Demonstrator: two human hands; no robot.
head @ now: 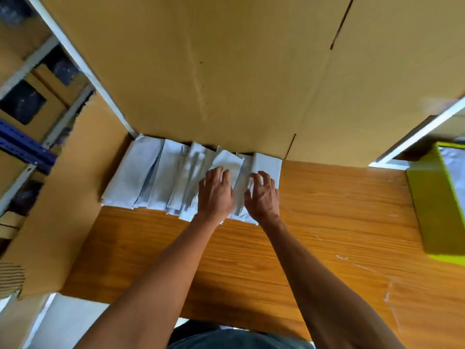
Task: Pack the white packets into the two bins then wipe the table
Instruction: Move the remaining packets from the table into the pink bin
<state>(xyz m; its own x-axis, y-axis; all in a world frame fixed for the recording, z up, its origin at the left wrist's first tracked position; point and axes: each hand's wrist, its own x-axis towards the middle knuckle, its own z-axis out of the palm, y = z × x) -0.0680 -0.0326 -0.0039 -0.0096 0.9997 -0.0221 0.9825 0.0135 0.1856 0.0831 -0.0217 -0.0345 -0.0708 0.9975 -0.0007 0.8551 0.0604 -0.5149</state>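
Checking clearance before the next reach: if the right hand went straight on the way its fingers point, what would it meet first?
Likely the cardboard wall behind the white packets under the right hand.

About six overlapping white packets, one yellow-green bin, two hands, one wooden table.

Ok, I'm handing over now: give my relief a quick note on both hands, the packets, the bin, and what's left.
Left hand: open, fingers resting on the white packets.
Right hand: fingers curled on the rightmost packets, grip unclear.
Packets: overlapping row on the wooden table, against the cardboard box.
Yellow-green bin: right edge; one visible.
Done: nothing evident.
Left: pack the row, wipe the table.
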